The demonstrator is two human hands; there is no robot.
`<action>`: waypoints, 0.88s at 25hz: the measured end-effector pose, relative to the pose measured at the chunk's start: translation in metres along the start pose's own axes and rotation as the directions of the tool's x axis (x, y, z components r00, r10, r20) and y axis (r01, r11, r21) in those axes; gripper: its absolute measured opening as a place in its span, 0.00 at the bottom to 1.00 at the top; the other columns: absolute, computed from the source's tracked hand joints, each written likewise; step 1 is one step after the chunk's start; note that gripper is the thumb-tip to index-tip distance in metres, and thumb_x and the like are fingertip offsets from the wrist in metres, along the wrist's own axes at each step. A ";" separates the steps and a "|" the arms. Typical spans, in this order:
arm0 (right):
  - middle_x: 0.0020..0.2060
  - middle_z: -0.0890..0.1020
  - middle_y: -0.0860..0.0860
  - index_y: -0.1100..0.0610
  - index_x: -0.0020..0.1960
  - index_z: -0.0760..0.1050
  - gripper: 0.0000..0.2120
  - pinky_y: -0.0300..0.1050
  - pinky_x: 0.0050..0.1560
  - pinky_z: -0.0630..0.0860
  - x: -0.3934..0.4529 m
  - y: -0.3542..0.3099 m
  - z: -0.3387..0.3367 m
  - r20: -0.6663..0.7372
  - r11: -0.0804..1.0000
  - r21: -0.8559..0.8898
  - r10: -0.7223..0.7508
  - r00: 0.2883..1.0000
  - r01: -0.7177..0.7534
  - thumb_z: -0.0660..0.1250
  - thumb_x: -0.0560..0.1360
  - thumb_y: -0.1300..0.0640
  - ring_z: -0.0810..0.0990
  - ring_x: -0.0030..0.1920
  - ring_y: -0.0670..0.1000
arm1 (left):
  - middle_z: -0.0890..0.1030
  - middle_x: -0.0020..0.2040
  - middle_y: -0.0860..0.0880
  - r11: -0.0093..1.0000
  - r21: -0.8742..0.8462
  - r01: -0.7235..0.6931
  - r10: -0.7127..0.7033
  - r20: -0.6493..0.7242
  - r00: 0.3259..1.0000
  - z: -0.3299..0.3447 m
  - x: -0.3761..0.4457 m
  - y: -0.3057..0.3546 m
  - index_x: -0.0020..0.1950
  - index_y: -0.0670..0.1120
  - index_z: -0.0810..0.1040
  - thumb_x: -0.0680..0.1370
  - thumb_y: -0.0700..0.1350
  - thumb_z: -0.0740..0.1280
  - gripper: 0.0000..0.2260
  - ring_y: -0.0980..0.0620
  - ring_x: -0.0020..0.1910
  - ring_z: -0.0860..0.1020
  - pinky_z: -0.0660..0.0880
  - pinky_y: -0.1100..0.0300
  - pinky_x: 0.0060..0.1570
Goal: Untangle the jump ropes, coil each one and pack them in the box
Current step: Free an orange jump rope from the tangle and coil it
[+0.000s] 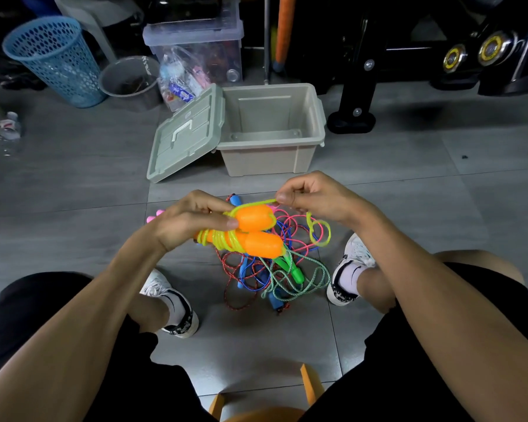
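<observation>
**Rope 1 nearly coiled; box unfilled**

The yellow rope (226, 240) is wound round its 2 orange handles (258, 231), gripped by the left hand (192, 219). Its free end is pinched by the right hand (310, 194). The remaining ropes (275, 275) lie tangled on the floor. Nothing is seen inside the box (270, 129).

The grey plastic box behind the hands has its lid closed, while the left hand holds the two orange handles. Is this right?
Not quite. The head view shows the grey plastic box open, its lid leaning against its side. The left hand does hold the two orange handles.
</observation>
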State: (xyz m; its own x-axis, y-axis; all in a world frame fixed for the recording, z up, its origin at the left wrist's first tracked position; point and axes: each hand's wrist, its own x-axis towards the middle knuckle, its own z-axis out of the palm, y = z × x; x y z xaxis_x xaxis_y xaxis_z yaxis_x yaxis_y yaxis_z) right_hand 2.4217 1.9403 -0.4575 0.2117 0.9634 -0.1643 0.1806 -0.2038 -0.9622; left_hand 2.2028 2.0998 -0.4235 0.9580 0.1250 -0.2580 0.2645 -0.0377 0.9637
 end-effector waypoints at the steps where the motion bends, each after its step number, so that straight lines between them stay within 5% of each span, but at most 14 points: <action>1: 0.30 0.79 0.42 0.49 0.44 0.84 0.06 0.31 0.33 0.69 0.000 0.004 -0.002 -0.022 1.000 0.009 0.000 1.000 0.001 0.70 0.74 0.48 0.73 0.32 0.39 | 0.83 0.37 0.41 0.997 -0.081 0.011 -0.015 -0.053 0.998 -0.001 0.000 -0.002 0.43 0.43 0.86 0.62 0.60 0.77 0.21 0.45 0.35 0.79 0.74 0.58 0.36; 4: 0.29 0.79 0.41 0.48 0.43 0.82 0.08 0.35 0.36 0.70 -0.001 0.012 0.005 -0.076 0.997 -0.071 0.020 0.997 -0.025 0.67 0.78 0.56 0.73 0.31 0.38 | 0.75 0.27 0.46 0.953 -0.302 -0.014 -0.057 -0.223 0.973 0.004 0.008 -0.007 0.35 0.46 0.81 0.65 0.61 0.74 0.18 0.52 0.21 0.68 0.65 0.65 0.24; 6: 0.31 0.80 0.44 0.48 0.41 0.80 0.09 0.42 0.40 0.71 -0.001 0.007 0.021 -0.052 0.980 -0.188 0.063 0.997 -0.072 0.67 0.79 0.56 0.75 0.33 0.41 | 0.73 0.28 0.46 0.940 -0.341 -0.001 -0.141 -0.390 0.910 0.012 0.018 -0.010 0.35 0.49 0.80 0.71 0.62 0.70 0.17 0.52 0.23 0.64 0.61 0.64 0.24; 10: 0.29 0.70 0.49 0.58 0.37 0.71 0.14 0.46 0.33 0.64 0.000 -0.016 0.050 0.115 0.812 -0.583 0.105 0.988 -0.018 0.65 0.79 0.53 0.69 0.31 0.50 | 0.76 0.25 0.51 0.974 -0.160 0.161 -0.226 -0.738 0.635 0.025 0.035 -0.016 0.33 0.50 0.79 0.71 0.65 0.69 0.19 0.53 0.22 0.67 0.64 0.65 0.25; 13: 0.32 0.69 0.50 0.52 0.34 0.64 0.16 0.52 0.38 0.73 -0.008 -0.037 0.055 0.198 0.687 -0.724 0.119 0.973 0.063 0.62 0.80 0.53 0.73 0.35 0.55 | 0.80 0.27 0.52 0.936 0.123 0.328 -0.083 -0.832 0.548 0.021 0.038 -0.023 0.43 0.53 0.79 0.69 0.69 0.67 0.20 0.51 0.27 0.76 0.73 0.59 0.33; 16: 0.33 0.72 0.48 0.51 0.38 0.69 0.12 0.50 0.40 0.72 -0.014 -0.055 0.038 0.120 0.656 -0.747 -0.030 0.992 0.110 0.61 0.80 0.51 0.75 0.40 0.55 | 0.80 0.34 0.53 0.698 0.497 0.515 0.035 -0.742 0.670 0.024 0.037 -0.026 0.51 0.59 0.78 0.71 0.72 0.60 0.21 0.48 0.37 0.77 0.74 0.55 0.40; 18: 0.39 0.79 0.50 0.51 0.45 0.76 0.08 0.50 0.44 0.74 -0.012 -0.056 0.017 0.011 0.653 -0.753 -0.107 0.994 0.079 0.62 0.79 0.48 0.78 0.45 0.54 | 0.77 0.29 0.54 0.630 0.653 0.421 0.122 -0.618 0.776 0.035 0.037 -0.028 0.48 0.58 0.80 0.73 0.72 0.53 0.24 0.46 0.36 0.77 0.72 0.56 0.36; 20: 0.44 0.83 0.50 0.51 0.49 0.80 0.10 0.52 0.48 0.76 -0.008 -0.050 0.003 -0.035 0.683 -0.728 -0.129 0.991 0.064 0.63 0.78 0.47 0.79 0.47 0.53 | 0.68 0.23 0.53 0.618 0.724 0.307 0.218 -0.533 0.818 0.043 0.036 -0.026 0.34 0.53 0.76 0.77 0.70 0.49 0.27 0.43 0.31 0.75 0.65 0.58 0.31; 22: 0.42 0.82 0.49 0.51 0.49 0.81 0.13 0.54 0.47 0.76 -0.005 -0.044 0.001 -0.025 0.707 -0.701 -0.154 0.988 0.092 0.64 0.77 0.44 0.78 0.45 0.52 | 0.63 0.21 0.53 0.615 0.770 0.167 0.291 -0.419 0.860 0.046 0.034 -0.025 0.30 0.54 0.74 0.77 0.69 0.48 0.27 0.48 0.24 0.69 0.63 0.59 0.29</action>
State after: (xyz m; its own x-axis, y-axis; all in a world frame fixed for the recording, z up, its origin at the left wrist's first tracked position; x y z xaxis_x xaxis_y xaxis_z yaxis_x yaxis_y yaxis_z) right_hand 2.4118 1.9441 -0.4149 0.2056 0.9786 -0.0086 0.8208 -0.1772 -0.5430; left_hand 2.2339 2.0595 -0.4592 0.8546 0.5119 0.0876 0.4080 -0.7661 0.4967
